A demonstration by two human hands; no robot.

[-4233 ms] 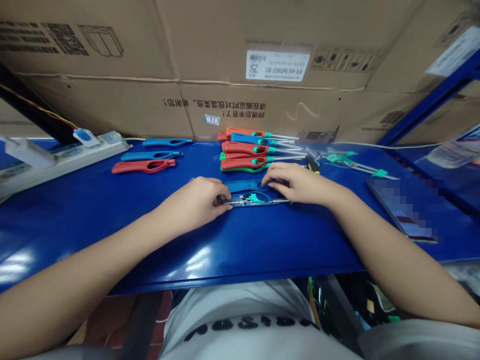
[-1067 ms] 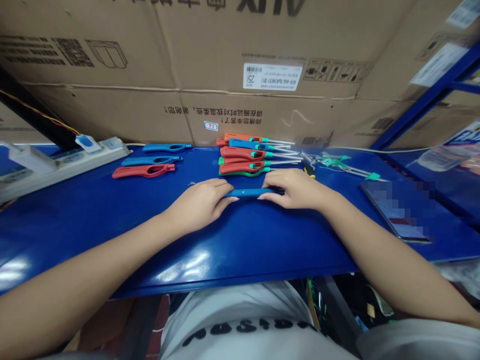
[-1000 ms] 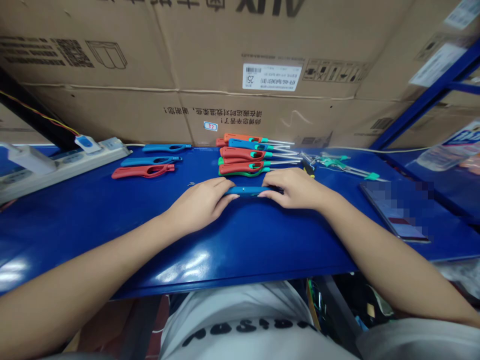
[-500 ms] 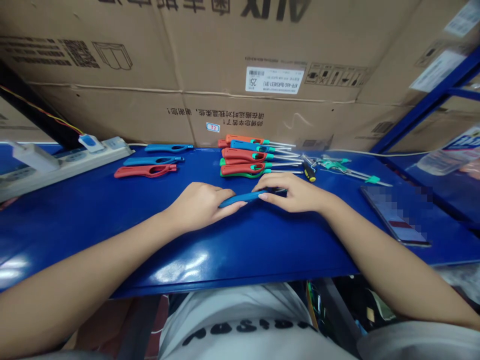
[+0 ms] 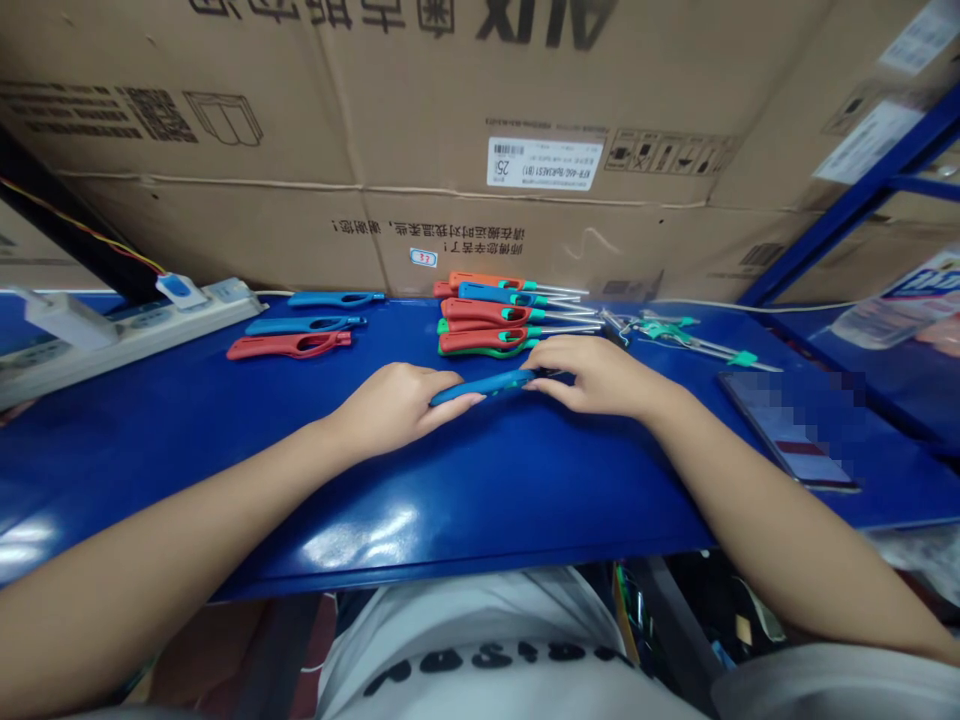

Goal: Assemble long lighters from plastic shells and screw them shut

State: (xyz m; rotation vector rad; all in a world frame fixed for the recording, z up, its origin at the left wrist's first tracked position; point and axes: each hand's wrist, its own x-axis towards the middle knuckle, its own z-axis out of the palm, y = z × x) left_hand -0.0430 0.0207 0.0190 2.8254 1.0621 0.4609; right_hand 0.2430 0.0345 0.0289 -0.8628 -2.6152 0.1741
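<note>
A blue lighter body (image 5: 486, 385) lies tilted between both hands on the blue table (image 5: 225, 430). My left hand (image 5: 397, 405) is closed on its left end, thumb and fingers pinching it. Its right end is gripped by my right hand (image 5: 592, 375), fingers curled over it. Just behind the hands lies a stack of red, blue and green long lighters (image 5: 495, 315) with metal tubes pointing right.
Three loose handle shells, two blue (image 5: 334, 299) and one red (image 5: 289, 346), lie at the left back. A white power strip (image 5: 127, 325) sits far left. Metal tubes with green parts (image 5: 690, 332) and a dark phone (image 5: 791, 425) lie right. Cardboard boxes (image 5: 450, 150) wall the back.
The open lighter with its inner parts showing is now closed under a blue shell. Both hands have since pressed along it and tilted it, right end raised.
</note>
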